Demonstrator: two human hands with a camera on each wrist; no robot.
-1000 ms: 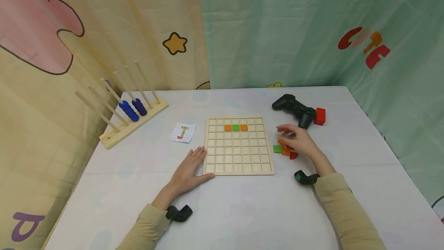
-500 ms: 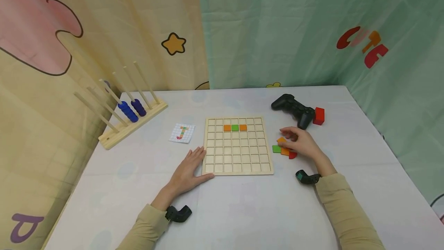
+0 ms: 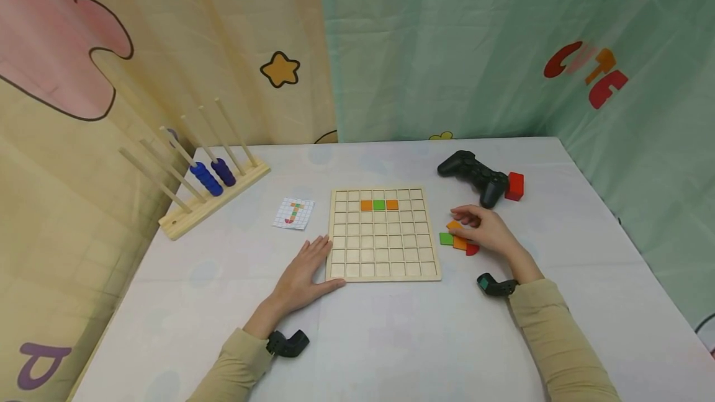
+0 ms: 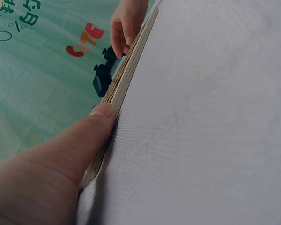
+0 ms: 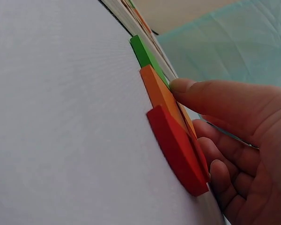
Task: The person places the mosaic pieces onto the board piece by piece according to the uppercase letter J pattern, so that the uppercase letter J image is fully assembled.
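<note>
My left hand (image 3: 304, 275) rests spread out at the lower left corner of a wooden grid board (image 3: 382, 280). Its fingertips lie at the left edge, and its thumb (image 4: 84, 143) is along the front edge. On the board, an orange, a green (image 3: 379, 205) and another orange square tile sit side by side in an upper row. Right of the board, my right hand (image 3: 485, 228) hovers over a small group of tiles, thumb and forefinger apart. The thumb tip is right at an orange tile (image 5: 161, 96). A green tile (image 5: 145, 56) and a rounded red tile (image 5: 177, 154) lie beside it.
A card (image 3: 293, 213) with a printed coloured pattern lies left of the board. Farther left stands a wooden peg rack (image 3: 223, 197) with blue and purple beads. A black game controller (image 3: 472, 174) and a red block (image 3: 515, 186) lie behind my right hand.
My right hand has shifted slightly right and its thumb has come down over the tiles, then held still. The left hand and the board have not moved.
</note>
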